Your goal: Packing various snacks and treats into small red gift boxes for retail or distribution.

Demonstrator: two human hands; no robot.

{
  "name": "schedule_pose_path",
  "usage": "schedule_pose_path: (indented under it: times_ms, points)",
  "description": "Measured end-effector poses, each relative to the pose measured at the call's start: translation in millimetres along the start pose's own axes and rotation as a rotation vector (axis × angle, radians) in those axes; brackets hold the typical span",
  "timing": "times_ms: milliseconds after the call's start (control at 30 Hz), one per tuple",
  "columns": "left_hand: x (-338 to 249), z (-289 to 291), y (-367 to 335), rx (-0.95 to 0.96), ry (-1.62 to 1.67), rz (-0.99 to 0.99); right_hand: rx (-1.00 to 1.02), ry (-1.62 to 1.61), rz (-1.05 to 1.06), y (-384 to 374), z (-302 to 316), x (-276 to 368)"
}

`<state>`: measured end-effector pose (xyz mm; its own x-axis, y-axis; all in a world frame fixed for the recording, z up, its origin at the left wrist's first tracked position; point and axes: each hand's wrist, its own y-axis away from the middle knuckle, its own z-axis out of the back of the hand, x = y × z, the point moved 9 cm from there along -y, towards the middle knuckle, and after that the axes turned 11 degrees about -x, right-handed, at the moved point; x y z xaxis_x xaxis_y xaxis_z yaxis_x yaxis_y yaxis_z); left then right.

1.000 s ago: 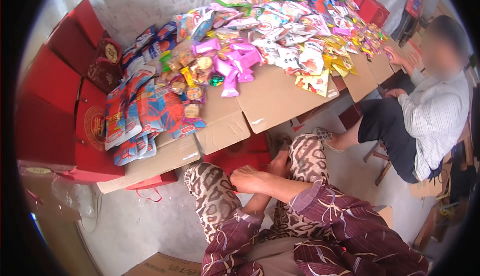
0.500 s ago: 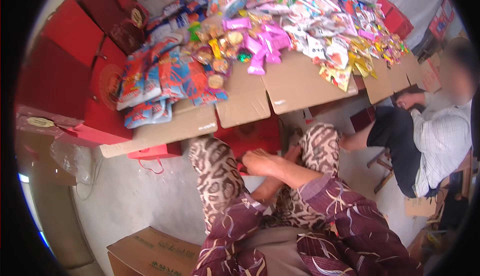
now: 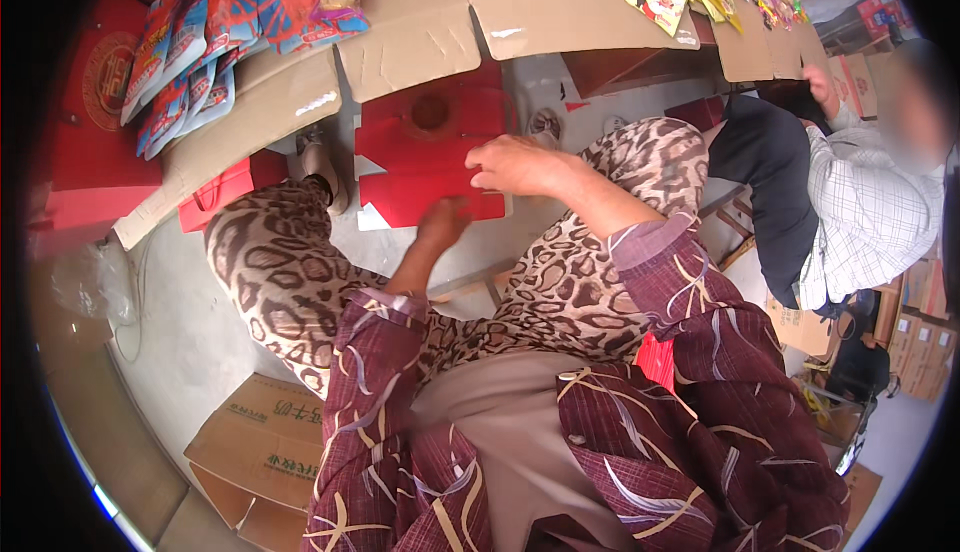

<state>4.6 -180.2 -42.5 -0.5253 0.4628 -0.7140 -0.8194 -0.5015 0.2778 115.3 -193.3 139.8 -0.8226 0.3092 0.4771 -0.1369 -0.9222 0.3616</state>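
Note:
A red cardboard box (image 3: pixel 425 167) with a dark round emblem stands low between my knees, under the table edge. My right hand (image 3: pixel 515 165) is over its right side, fingers bent and a little apart, nothing visible in them. At the box's front edge is my left hand (image 3: pixel 443 224), its fingers smeared by motion. Whether either hand touches the box I cannot tell. Loose cardboard flaps (image 3: pixel 410 57) hang from the table edge above the box.
Blue-and-red snack bags (image 3: pixel 230 12) lie at the table's left, yellow packets (image 3: pixel 650 2) at its right. Red boxes (image 3: pixel 100 82) stand at the far left. A brown carton (image 3: pixel 260 432) sits on the floor at lower left. Another person (image 3: pixel 865 202) sits at the right.
The view has tipped down, so the table goods sit higher. My knees have spread and the red box shows between them. My hands, crossed before, are now apart at the box.

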Motion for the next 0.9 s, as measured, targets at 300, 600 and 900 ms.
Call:
schedule_pose_path:
  times_ms: [300,600,900]
  points:
    - [232.8,4.6,-2.1,-0.549,1.71,0.802,-0.095,-0.065,-0.052,13.4,-15.0,-45.9]
    - [235.0,66.7,26.4,-0.526,0.578,0.864,-0.036,-0.068,-0.05,10.8,-24.1,-47.1]
    - [297.7,53.7,-10.1,-0.557,0.358,0.608,-0.003,-0.091,-0.083,0.7,-17.2,-24.5]
